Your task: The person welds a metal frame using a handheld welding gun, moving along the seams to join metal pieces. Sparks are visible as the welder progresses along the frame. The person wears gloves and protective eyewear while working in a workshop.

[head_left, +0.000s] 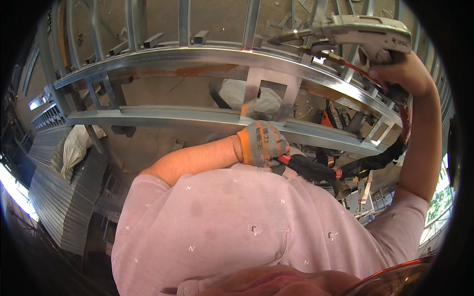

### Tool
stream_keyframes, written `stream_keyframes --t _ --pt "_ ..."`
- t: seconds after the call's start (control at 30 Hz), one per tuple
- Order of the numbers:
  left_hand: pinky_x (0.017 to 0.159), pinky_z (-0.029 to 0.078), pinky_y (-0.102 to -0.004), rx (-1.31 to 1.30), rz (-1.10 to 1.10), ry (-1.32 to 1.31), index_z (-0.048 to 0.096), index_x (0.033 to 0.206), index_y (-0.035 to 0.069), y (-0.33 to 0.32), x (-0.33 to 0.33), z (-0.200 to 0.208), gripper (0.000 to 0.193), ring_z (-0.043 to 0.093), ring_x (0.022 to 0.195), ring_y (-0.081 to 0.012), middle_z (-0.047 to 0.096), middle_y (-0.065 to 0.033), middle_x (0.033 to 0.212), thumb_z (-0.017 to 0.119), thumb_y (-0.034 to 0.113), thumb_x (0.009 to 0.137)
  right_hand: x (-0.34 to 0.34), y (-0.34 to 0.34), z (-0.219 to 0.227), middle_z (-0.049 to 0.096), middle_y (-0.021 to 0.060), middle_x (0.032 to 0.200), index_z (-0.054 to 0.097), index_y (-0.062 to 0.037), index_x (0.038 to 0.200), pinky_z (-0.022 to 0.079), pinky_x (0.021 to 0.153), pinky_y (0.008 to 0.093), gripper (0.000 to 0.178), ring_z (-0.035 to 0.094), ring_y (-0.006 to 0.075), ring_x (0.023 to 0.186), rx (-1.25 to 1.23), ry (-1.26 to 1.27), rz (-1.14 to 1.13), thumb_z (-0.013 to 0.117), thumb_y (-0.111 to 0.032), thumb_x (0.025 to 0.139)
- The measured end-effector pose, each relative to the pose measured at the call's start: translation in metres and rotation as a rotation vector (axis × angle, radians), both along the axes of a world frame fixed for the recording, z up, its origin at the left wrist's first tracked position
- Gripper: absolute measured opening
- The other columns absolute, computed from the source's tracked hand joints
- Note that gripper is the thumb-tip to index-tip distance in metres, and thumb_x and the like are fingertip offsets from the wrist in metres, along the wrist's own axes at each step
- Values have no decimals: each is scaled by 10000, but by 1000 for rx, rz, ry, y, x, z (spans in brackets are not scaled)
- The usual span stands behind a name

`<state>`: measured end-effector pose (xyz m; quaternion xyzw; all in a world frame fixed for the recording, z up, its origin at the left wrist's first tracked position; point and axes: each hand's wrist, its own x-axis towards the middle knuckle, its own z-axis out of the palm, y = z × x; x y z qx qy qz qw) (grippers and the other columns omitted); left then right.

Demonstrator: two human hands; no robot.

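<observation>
My right hand (406, 75), bare, is wrapped round the grip of a grey handheld welding gun (369, 33). The gun is raised at the upper right, its narrow nozzle pointing left above the far rail of a shiny metal frame (197, 55). A thin red-and-brass feed tube runs under its body. Close to my chest, my left hand (260, 144) wears a grey and orange glove and is closed on a black-sleeved cable (312, 168) with red bands. That cable curves right and up toward the gun. The fingertips of my left hand are partly hidden.
The frame's near rail (177, 117) crosses just beyond my left hand, joined to the far rail by a flat plate (252, 93) with a square opening. Upright bars stand beyond. Corrugated sheets (59, 197) and a white sack (76, 148) lie at left. A red-and-black machine (333, 116) sits below.
</observation>
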<state>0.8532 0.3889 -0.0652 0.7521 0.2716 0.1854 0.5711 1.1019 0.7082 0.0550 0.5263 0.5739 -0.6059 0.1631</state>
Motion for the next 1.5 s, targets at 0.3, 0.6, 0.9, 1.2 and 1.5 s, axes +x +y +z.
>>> stream_keyframes --t 0.3,0.6,0.9,1.2,1.5 --pt "688 544 -432 -51 -30 -10 667 952 180 -10 63 -4 312 700 787 -292 664 -16 830 741 282 667 51 -9 12 688 48 806 721 28 1057 474 557 261 265 613 111 657 -20 -25 -76 830 -24 821" --pt "698 538 -437 22 -25 64 632 949 174 0 124 2 322 696 805 -298 649 -16 835 723 311 672 85 10 -13 733 36 902 761 6 1089 543 763 302 353 654 136 820 44 -4 143 887 -150 799" --pt "705 557 -434 17 11 123 662 978 180 0 129 7 296 712 810 -285 680 -11 845 720 298 713 81 15 -37 712 24 910 752 1 1113 533 724 299 358 635 126 806 -69 55 152 886 -99 797" --pt "733 566 -429 25 6 79 653 1027 182 0 128 3 366 717 835 -284 682 -8 876 742 327 702 84 19 -41 728 36 982 747 4 1164 550 792 315 407 647 148 859 -58 52 209 882 -96 793" --pt "752 571 -425 28 -10 83 653 1053 194 -2 127 1 350 719 856 -270 677 -5 904 725 353 750 80 16 -41 741 56 995 753 11 1180 563 802 321 435 667 162 869 -24 50 234 883 -96 779"
